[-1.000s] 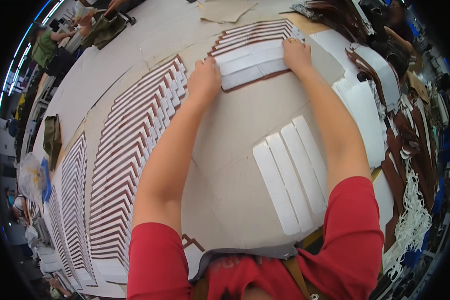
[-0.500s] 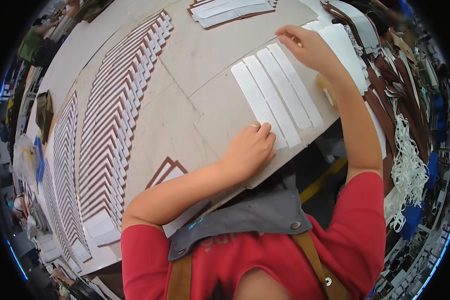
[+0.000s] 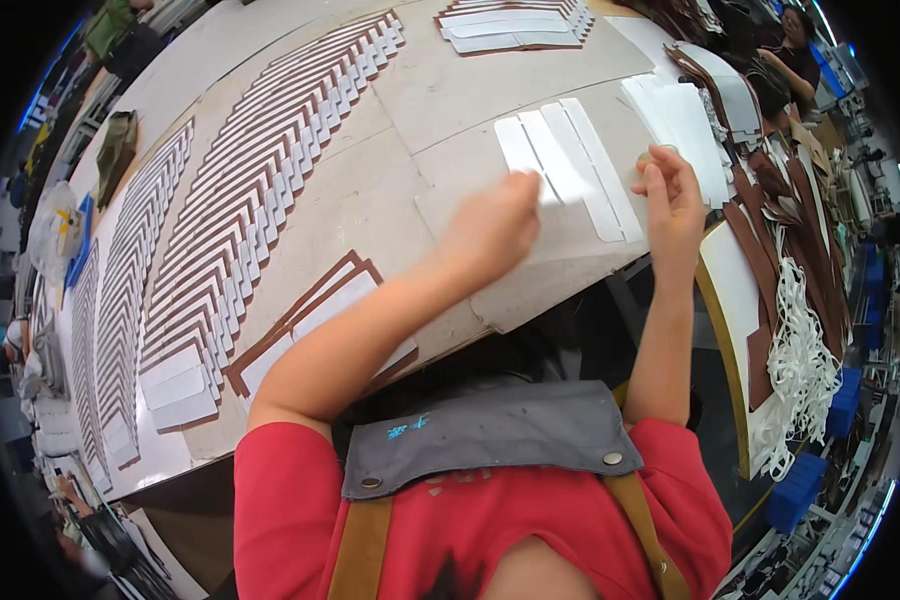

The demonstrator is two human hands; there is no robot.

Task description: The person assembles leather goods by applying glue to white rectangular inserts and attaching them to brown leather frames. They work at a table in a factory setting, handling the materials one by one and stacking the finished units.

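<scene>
My left hand (image 3: 497, 228), blurred by motion, is closed at the near end of the left white strips (image 3: 532, 152), which look raised off the tabletop there. Its fingertips are partly hidden. Just right of these, another pair of long white strips (image 3: 595, 165) lies flat, with a narrow slit line along it. My right hand (image 3: 675, 195) hovers at the right of the strips, palm turned inward, fingers bent and apart, with nothing visible in it. Beyond it lies a fanned stack of white sheets (image 3: 685, 125).
Overlapping rows of brown-edged white pieces (image 3: 270, 165) cover the left of the table (image 3: 410, 170); another stack (image 3: 515, 30) sits at the far side. Brown-edged panels (image 3: 315, 305) lie by my left forearm. Brown strips and white cords (image 3: 795, 360) hang at right. A person (image 3: 798, 60) is at far right.
My left hand has lifted away from the table's near edge, bringing up the near end of the left strips. My right hand has come down and nearer, from the strips' far end to their right side.
</scene>
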